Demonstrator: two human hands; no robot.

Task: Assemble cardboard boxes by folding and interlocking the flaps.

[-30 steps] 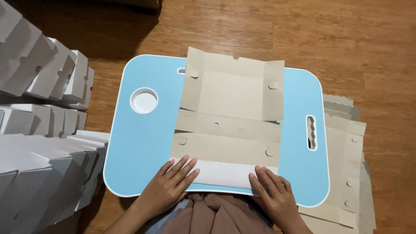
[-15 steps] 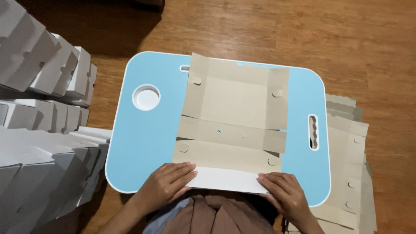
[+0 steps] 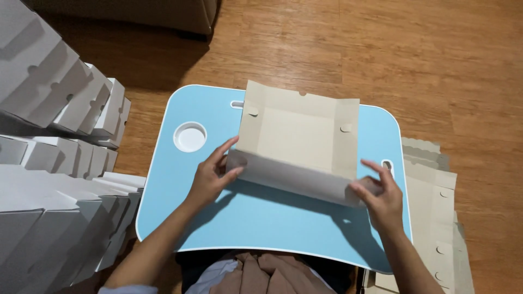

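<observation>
Since the earlier frame, the cardboard box blank (image 3: 297, 144) has been folded upward on the blue worktop (image 3: 272, 218). Left hand (image 3: 210, 177) and right hand (image 3: 381, 198) each grip its front flap.

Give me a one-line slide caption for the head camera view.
Both hands, left hand and right hand, fold a cardboard box blank on a light blue lap desk.

Light: even indoor, moderate, from above.
Shadows: soft, dark under the hands and cardboard box (image 3: 297, 147) on the blue tray table (image 3: 272, 218); deep shade on the floor (image 3: 436, 65) top left.
Glare: none.
Focus: sharp centre, folded boxes (image 3: 49, 109) at left slightly stretched.
</observation>
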